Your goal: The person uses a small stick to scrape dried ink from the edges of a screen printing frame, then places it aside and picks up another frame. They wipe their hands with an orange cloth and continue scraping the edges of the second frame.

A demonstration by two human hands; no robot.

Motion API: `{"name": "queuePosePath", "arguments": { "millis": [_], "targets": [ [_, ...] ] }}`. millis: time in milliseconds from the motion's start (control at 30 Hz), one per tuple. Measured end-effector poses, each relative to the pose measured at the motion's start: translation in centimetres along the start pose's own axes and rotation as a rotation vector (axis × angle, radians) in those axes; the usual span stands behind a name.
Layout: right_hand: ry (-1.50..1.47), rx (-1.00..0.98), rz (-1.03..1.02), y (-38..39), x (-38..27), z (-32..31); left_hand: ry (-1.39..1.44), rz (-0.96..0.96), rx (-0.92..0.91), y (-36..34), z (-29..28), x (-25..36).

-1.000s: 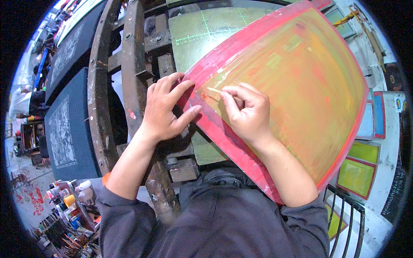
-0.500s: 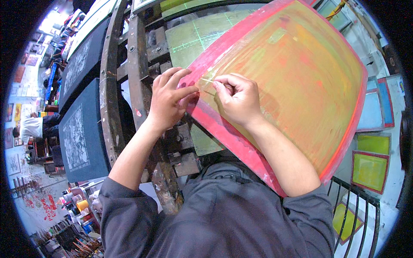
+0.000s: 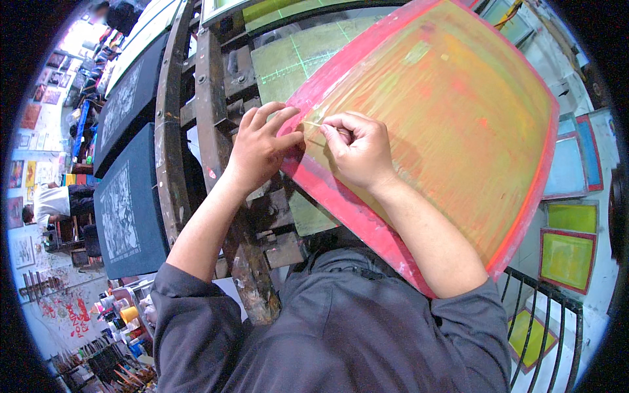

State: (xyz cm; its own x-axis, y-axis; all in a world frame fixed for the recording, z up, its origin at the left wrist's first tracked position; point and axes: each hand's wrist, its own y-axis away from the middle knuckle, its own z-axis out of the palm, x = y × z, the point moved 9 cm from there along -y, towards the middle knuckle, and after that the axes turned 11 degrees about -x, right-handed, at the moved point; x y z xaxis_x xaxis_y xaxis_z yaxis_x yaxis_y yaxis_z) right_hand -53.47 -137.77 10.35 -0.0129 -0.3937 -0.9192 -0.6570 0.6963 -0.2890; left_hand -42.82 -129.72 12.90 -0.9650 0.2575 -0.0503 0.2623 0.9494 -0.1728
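Head view: hands (image 3: 364, 147) and stick (image 3: 311, 123) (white lettering (image 3: 124, 253) on dark cloth (image 3: 149, 216))

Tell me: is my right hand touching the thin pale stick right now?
Touching. The head view shows the thin pale stick pinched in the right hand's thumb-and-finger grip, its free end sticking out to the left.
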Motion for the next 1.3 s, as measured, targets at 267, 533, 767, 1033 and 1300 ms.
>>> {"name": "queuePosePath", "arguments": {
  "millis": [267, 533, 767, 1033, 1300],
  "targets": [
    [0.019, 0.005, 0.010, 0.0, -0.1, -0.1, -0.036, 0.044, 0.008, -0.3, 1.0, 0.4],
    [0.027, 0.014, -0.010, 0.1, -0.2, -0.2, 0.068, -0.048, 0.019, 0.9, 0.6, -1.3],
    [0.028, 0.010, 0.032, 0.1, 0.0, -0.1, 0.286, -0.130, 0.103, 1.6, -0.3, -2.0],
    [0.035, 0.001, 0.016, 0.1, -0.4, -0.1, 0.241, -0.081, 0.077, 0.0, -0.2, -1.4],
    [0.021, -0.003, 0.013, 0.1, -0.3, -0.1, 0.213, -0.064, 0.056, -0.5, 0.2, -0.9]
  ]
}}
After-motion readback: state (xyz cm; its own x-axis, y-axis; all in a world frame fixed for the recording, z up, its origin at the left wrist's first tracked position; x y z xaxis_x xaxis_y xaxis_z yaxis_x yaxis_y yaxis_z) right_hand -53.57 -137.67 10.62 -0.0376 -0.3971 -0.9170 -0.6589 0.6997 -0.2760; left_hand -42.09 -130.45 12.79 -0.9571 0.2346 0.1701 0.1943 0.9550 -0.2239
